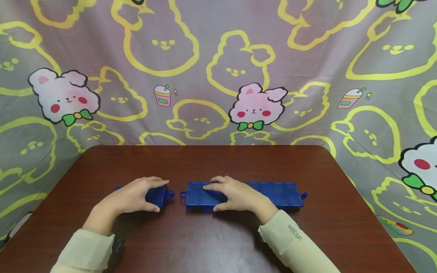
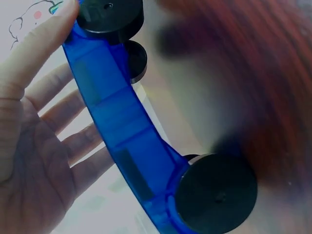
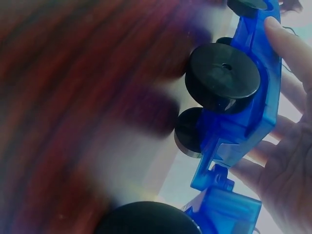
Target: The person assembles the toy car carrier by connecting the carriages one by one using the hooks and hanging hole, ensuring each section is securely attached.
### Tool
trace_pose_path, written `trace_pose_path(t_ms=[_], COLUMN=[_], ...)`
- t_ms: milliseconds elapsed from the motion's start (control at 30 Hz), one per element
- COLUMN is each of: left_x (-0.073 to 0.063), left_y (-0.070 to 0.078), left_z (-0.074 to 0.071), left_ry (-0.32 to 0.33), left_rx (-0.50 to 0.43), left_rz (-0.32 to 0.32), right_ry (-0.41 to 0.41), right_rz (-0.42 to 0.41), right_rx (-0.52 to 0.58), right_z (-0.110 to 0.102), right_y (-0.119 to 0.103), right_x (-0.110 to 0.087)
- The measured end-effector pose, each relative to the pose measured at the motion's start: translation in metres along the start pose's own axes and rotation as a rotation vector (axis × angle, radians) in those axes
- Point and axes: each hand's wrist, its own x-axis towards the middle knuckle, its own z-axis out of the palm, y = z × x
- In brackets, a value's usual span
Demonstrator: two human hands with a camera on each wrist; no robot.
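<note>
My left hand (image 1: 134, 195) grips a translucent blue toy train wagon (image 1: 156, 196) across its width, thumb on the near side. In the left wrist view, black wheels (image 2: 217, 195) show under this wagon (image 2: 114, 117). A small gap lies between its peg coupler (image 1: 170, 195) and the ring coupler (image 1: 183, 194) of a second blue wagon (image 1: 198, 195). My right hand (image 1: 240, 197) holds that second wagon, thumb near and fingers far. Behind it, a third blue wagon (image 1: 278, 194) stands in line to the right, linked by a coupling (image 3: 220, 178) seen in the right wrist view.
All the wagons stand on a dark reddish-brown table (image 1: 205, 242) with rounded far corners. A patterned cloth (image 1: 205, 76) with cartoon rabbits hangs around the table's back and sides. A peg coupler (image 1: 304, 195) sticks out at the third wagon's right end.
</note>
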Motion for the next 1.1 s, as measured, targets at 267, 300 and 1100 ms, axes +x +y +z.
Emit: trace_pose_path(t_ms=[267, 300, 1100], left_x=[0.005, 0.006, 0.018], left_y=[0.007, 0.008, 0.021], left_z=[-0.001, -0.001, 0.001], left_ry=[-0.034, -0.037, -0.065], left_rx=[-0.005, -0.004, -0.008], left_rz=[0.007, 0.007, -0.015], right_ry=[0.002, 0.003, 0.008], right_rz=[0.003, 0.004, -0.007], right_rx=[0.036, 0.042, 0.077], right_z=[0.0, 0.0, -0.002], right_y=[0.001, 0.001, 0.004], right_x=[-0.001, -0.002, -0.001])
